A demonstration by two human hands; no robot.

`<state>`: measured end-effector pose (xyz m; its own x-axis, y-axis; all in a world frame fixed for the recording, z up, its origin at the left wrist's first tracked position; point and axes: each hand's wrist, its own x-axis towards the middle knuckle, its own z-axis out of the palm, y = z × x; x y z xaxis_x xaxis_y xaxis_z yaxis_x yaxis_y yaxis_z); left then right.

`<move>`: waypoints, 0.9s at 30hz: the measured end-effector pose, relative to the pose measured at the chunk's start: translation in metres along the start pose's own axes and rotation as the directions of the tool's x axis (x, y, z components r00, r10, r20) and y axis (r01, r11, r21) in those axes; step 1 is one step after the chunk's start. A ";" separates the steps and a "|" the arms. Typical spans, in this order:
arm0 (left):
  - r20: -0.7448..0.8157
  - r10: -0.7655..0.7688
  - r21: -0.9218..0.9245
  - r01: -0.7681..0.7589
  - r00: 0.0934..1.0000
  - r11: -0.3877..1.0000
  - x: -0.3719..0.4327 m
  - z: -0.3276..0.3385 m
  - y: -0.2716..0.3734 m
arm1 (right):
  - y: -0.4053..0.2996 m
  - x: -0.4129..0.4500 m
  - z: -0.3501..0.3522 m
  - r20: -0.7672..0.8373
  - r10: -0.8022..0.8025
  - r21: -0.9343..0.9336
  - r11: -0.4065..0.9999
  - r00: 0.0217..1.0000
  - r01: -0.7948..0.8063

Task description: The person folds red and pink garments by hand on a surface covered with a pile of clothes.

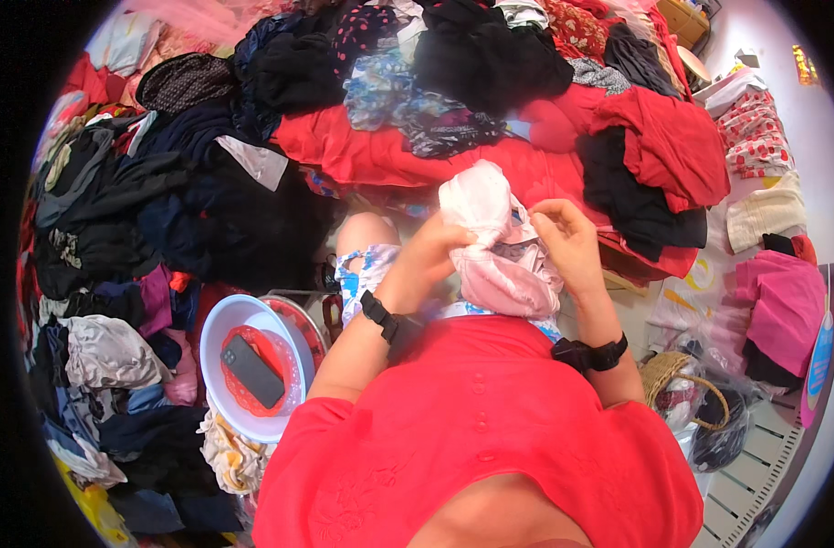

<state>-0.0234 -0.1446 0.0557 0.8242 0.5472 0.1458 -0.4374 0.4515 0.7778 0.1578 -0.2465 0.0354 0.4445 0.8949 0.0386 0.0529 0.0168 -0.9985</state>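
Observation:
A pale pink bra [502, 277] with moulded cups is held up in front of my lap. My left hand [437, 250] grips it where the two cups meet, thumb over the fabric. One cup points up and away, the other hangs toward me. At the bra's right side, my right hand [564, 233] pinches a strap or band edge between thumb and fingers. Part of the band and straps lies bunched under the right hand, and its far ends are hidden. Both wrists wear black straps.
Piled clothes, mostly dark [239, 219], fill the left. Ahead, a red-covered bed [382, 154] bears more garments. A light blue basin [215, 342] with a red openwork tray and a smartphone [252, 370] stands by my left elbow. At right are a wicker basket [660, 377] and a magenta cloth [786, 301].

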 end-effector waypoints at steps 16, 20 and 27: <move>-0.151 0.007 0.020 -0.004 0.988 1.000 -0.013 0.023 -0.003 | -0.001 -0.010 0.027 0.242 -0.337 -0.478 0.775 0.910 0.414; -0.179 0.061 0.121 -0.040 0.982 0.992 -0.016 0.026 0.004 | -0.011 -0.020 0.027 0.312 -0.325 -0.351 0.834 0.893 0.426; -0.140 -0.230 -0.118 0.214 0.963 0.970 -0.010 0.021 0.009 | -0.008 -0.016 0.008 0.020 -0.163 -0.347 0.924 0.986 0.159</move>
<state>-0.0285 -0.1608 0.0743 0.8438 0.5221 -0.1242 -0.2901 0.6383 0.7130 0.1429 -0.2578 0.0422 0.4117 0.8892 0.1996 0.4304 0.0033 -0.9026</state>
